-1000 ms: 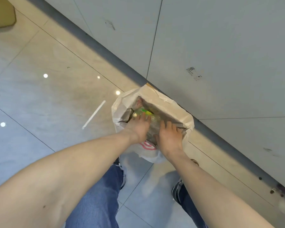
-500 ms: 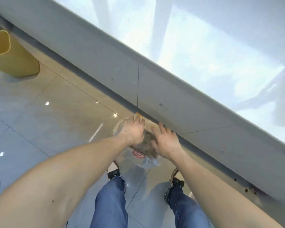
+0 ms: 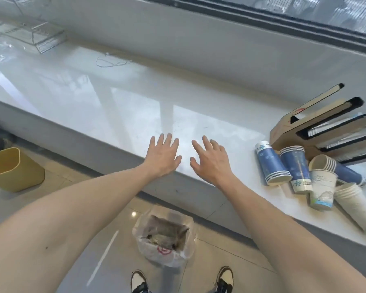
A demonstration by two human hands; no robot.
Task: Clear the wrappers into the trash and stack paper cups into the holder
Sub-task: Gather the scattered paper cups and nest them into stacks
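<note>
My left hand [image 3: 164, 155] and my right hand [image 3: 211, 160] hover side by side over the front edge of the white counter [image 3: 118, 106], fingers spread, holding nothing. On the floor below them stands the trash bin lined with a white plastic bag [image 3: 164, 235], with crumpled wrappers inside. To the right on the counter lies a jumble of paper cups [image 3: 300, 166], blue and white, in several short nested stacks, some tipped on their sides. Behind them a brown cardboard holder [image 3: 294, 127] with slots lies on its side.
A yellow bin [image 3: 11, 170] stands on the floor at the left. A clear wire rack [image 3: 32, 32] sits at the counter's far left, with a thin wire [image 3: 110, 61] lying near it. A window frame runs along the back. My shoes [image 3: 182, 280] are beside the trash bin.
Both hands have come up out of the trash bag and now hover over the counter's edge. The view has lifted from the floor to the counter, and the cups have come into sight.
</note>
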